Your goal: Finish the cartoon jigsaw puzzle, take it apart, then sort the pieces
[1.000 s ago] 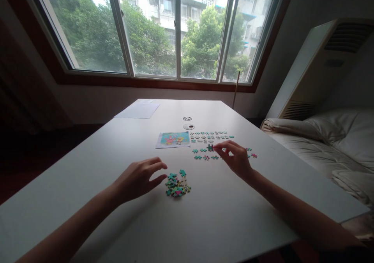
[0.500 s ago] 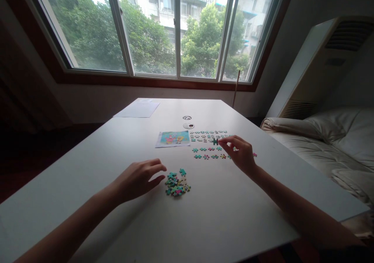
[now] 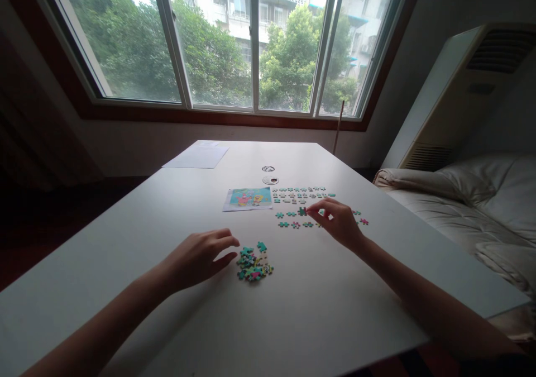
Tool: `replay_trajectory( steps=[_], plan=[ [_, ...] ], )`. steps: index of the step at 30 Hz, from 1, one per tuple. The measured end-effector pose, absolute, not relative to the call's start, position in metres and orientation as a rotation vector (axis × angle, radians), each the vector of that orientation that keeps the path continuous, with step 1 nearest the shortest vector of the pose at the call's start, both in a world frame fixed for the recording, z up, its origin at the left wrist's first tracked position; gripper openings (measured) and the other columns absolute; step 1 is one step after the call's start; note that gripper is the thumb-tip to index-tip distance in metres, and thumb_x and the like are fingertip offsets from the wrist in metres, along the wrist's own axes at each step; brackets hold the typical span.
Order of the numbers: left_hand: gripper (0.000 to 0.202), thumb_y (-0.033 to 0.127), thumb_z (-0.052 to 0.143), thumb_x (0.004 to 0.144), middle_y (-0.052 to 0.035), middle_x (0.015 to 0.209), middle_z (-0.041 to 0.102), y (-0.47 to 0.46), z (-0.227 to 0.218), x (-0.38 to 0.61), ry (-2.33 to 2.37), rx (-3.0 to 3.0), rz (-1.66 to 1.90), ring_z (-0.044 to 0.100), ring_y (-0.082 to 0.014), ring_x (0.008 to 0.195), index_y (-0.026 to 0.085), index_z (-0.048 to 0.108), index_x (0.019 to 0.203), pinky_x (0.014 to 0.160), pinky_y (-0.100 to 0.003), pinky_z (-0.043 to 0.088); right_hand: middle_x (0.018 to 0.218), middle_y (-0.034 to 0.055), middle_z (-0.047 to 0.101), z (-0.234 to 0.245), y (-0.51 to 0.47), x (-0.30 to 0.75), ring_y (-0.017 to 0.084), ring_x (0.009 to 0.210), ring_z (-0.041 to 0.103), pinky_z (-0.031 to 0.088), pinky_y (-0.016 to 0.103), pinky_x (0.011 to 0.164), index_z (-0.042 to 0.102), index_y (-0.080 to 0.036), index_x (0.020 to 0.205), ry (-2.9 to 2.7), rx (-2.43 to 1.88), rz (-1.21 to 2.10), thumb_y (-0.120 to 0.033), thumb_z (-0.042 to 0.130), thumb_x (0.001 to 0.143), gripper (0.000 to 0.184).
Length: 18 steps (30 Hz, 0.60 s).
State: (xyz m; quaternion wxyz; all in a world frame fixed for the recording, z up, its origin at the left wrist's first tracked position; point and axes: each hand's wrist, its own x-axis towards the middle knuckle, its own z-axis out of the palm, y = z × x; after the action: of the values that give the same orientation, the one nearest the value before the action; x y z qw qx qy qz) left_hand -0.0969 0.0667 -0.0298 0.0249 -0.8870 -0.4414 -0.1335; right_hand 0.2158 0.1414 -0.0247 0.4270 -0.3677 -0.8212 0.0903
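Between the thumb and fingertips of my right hand (image 3: 338, 220) is a green jigsaw piece (image 3: 302, 211), held over rows of laid-out jigsaw pieces (image 3: 291, 214). My hand hides part of the two nearer rows. My left hand (image 3: 205, 257) rests on the table with its fingers apart, holding nothing. Just right of its fingertips lies a heap of jigsaw pieces (image 3: 253, 264), mostly green with some yellow and pink. A small picture sheet (image 3: 250, 198) with cartoon figures on a blue-green ground lies left of the rows.
The white table (image 3: 293, 321) reaches toward the window. Two small round items (image 3: 270, 180) lie beyond the picture sheet. Paper (image 3: 196, 157) covers the far left corner. A pale leather sofa (image 3: 452, 198) stands along the right side, near a tall air conditioner (image 3: 444, 92).
My right hand has moved slightly left and toward me with the jigsaw piece, uncovering the right end of the upper rows. My left hand and the heap stay put.
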Motion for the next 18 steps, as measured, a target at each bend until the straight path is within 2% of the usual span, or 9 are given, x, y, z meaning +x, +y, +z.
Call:
replay_trajectory(
  steps=[5,10,18],
  plan=[
    [0.025,0.03,0.038,0.085,-0.0048,0.091,0.062,0.067,-0.031,-0.097,-1.371,-2.738,-0.393,0.061,-0.0151,0.071,0.023,0.06,0.096,0.057,-0.021,0.043,0.073,0.0006,0.063,-0.044,0.137,0.197,0.007,0.05,0.049,0.042,0.02,0.053,0.065,-0.021,0.077,-2.196,-0.986,0.332,-0.03,0.055,0.078,0.014],
    [0.026,0.031,0.038,0.085,-0.0047,0.09,0.063,0.068,-0.033,-0.098,-1.376,-2.735,-0.391,0.061,-0.0149,0.07,0.022,0.061,0.095,0.057,-0.021,0.043,0.071,-0.0008,0.063,-0.056,0.132,0.178,0.008,0.055,0.051,0.04,0.02,0.057,0.065,-0.021,0.074,-2.248,-1.018,0.367,-0.027,0.056,0.078,0.012],
    [0.024,0.029,0.039,0.085,-0.0036,0.09,0.062,0.067,-0.032,-0.1,-1.378,-2.745,-0.359,0.061,-0.015,0.07,0.024,0.06,0.095,0.057,-0.022,0.042,0.072,-0.0009,0.063,-0.055,0.132,0.179,0.01,0.061,0.053,0.04,0.022,0.06,0.065,-0.023,0.076,-2.271,-1.151,0.354,-0.032,0.057,0.077,0.012]
  ],
)
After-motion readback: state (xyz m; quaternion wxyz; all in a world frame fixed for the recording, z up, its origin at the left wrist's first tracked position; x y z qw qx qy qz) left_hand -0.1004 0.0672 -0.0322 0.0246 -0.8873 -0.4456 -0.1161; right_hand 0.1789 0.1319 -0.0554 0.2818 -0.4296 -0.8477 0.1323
